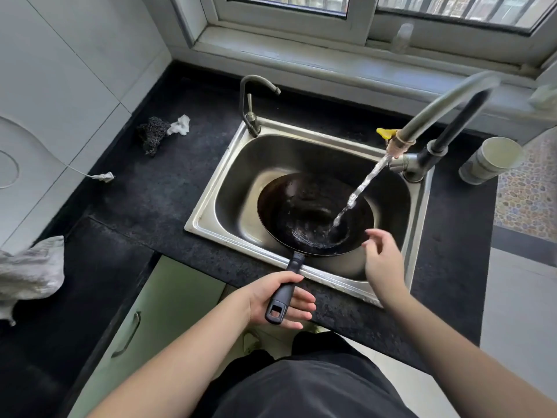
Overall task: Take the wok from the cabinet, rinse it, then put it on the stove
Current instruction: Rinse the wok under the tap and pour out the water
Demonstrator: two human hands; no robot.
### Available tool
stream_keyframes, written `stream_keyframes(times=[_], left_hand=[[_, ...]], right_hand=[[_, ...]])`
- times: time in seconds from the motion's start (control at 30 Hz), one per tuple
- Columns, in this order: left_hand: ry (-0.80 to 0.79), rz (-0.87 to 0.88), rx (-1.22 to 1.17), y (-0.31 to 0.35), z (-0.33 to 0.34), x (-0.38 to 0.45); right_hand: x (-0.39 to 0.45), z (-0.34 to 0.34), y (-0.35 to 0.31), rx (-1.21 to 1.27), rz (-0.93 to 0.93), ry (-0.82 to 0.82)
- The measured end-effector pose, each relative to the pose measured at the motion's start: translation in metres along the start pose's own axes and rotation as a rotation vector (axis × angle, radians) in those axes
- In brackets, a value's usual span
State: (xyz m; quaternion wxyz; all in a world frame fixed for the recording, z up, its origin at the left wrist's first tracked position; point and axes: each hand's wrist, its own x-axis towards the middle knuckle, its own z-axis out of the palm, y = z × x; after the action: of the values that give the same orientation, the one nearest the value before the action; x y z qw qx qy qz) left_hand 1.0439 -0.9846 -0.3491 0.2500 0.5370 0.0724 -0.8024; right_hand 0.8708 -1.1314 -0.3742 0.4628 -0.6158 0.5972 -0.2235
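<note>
One wok [313, 215] sat in the single sink [211, 206], water pooling inside. The left hand [277, 300] gripped its handle; the right hand [381, 257] hovered, fingers relaxed.

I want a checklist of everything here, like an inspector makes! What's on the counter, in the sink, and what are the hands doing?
Surface: black counter with steel sink set in it.
Job's things: wok in the sink, water from the tap running into it.
Clutter: scrubber, white rag, cup, grey cloth.
Hands: left hand holds the wok's handle; right hand open, beside the wok's rim.
Cables: white cord with plug on the counter.
Surroundings: window behind, small tap, cabinet door below.
</note>
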Motion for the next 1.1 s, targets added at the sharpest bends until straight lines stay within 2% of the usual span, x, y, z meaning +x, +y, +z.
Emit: stream_keyframes(times=[0.13,0.3,0.4,0.47,0.57,0.67,0.77,0.93,1.1], left_hand=[[0.005,0.055,-0.079,-0.003,0.004,0.001],[0.088,0.119,-0.123,-0.006,0.01,0.003],[0.095,0.156,-0.169,-0.008,0.014,0.003],[0.104,0.183,-0.198,-0.01,0.016,0.002],[0.103,0.2,-0.214,-0.011,0.015,0.0],[0.078,0.189,-0.166,-0.009,0.01,-0.007],[0.083,0.185,-0.111,0.0,0.008,-0.015],[0.106,0.233,-0.042,0.021,0.007,-0.029],[0.164,0.301,0.084,0.023,0.002,-0.038]], right_hand=[[-0.033,0.015,0.008,-0.007,0.015,-0.153],[-0.055,0.038,0.001,-0.034,0.079,-0.403],[-0.062,0.05,-0.004,-0.052,0.179,-0.503],[-0.069,0.06,-0.005,0.112,0.35,-0.559],[-0.08,0.074,-0.013,0.507,0.677,-0.515],[-0.082,0.082,-0.023,0.61,0.804,-0.43],[-0.083,0.092,-0.036,0.738,0.897,-0.465],[-0.08,0.093,-0.072,0.734,0.882,-0.491],[-0.076,0.107,-0.078,0.668,0.891,-0.497]])
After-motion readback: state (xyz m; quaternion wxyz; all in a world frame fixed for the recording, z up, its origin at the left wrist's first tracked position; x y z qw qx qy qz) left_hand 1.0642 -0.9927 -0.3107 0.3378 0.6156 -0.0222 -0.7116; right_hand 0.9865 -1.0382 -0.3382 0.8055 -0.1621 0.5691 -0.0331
